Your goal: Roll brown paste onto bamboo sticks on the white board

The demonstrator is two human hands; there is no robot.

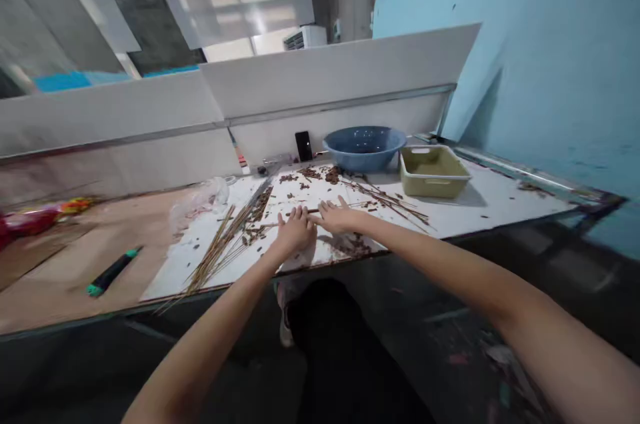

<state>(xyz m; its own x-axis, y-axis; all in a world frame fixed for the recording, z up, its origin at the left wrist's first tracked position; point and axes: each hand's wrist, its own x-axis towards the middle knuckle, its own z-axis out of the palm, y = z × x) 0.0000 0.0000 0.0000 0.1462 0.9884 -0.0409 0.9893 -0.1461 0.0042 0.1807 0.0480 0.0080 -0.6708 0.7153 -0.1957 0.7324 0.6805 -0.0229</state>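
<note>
My left hand (296, 229) lies over the white board (320, 192), fingers stretched forward and a little apart. Beside it, nearly touching, my right hand (337, 217) rests with its fingers extended flat. A thin stick (270, 225) runs sideways and goes under my hands; a darker section shows near the fingertips. What lies beneath the palms is hidden. Left of my hands is a bundle of thin brown sticks (216, 247). To the right lie several more sticks (393, 201), some darker and thicker. Small dark brown lumps (333, 175) are scattered around.
A blue basin (364, 159) and an olive rectangular basket (435, 185) stand at the back right. A black phone (303, 146) leans against the back panel. Crumpled clear plastic (200, 204) and a black-and-green-handled tool (113, 272) lie left. The table edge is close to me.
</note>
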